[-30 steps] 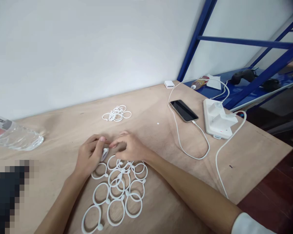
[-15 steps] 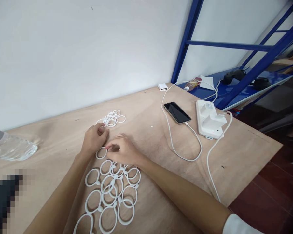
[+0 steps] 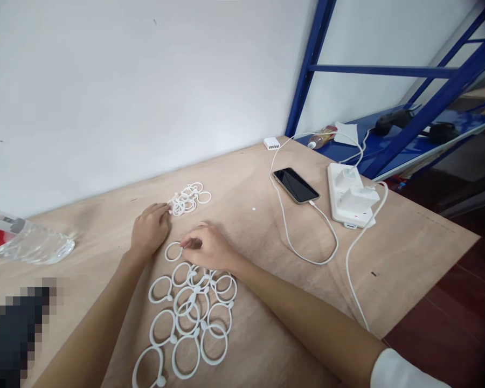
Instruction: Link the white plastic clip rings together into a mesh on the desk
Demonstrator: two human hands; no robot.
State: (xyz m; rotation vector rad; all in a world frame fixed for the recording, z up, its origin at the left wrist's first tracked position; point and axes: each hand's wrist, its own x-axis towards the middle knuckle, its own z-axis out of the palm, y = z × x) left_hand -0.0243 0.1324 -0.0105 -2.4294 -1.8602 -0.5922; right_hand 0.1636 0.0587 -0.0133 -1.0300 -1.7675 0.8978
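Note:
Several white plastic rings [image 3: 188, 318] lie spread on the plywood table [image 3: 267, 302] below my hands. My right hand [image 3: 208, 248] pinches one white ring [image 3: 173, 251] that lies flat on the table at the top of that group. My left hand [image 3: 149, 231] rests on the table with loosely curled fingers, its fingertips touching a small tangled pile of white rings [image 3: 189, 198] farther back.
A clear plastic bottle [image 3: 24, 245] lies at the left edge. A black phone [image 3: 296, 185] on a white cable, a white power strip [image 3: 350, 201] and a small white charger [image 3: 271, 143] sit at the right. Blue shelving [image 3: 388, 140] stands behind the table's right edge.
My left hand let go of the ring near the spread group and reached back to the tangled pile. My right hand has laid one ring flat at the top of the group.

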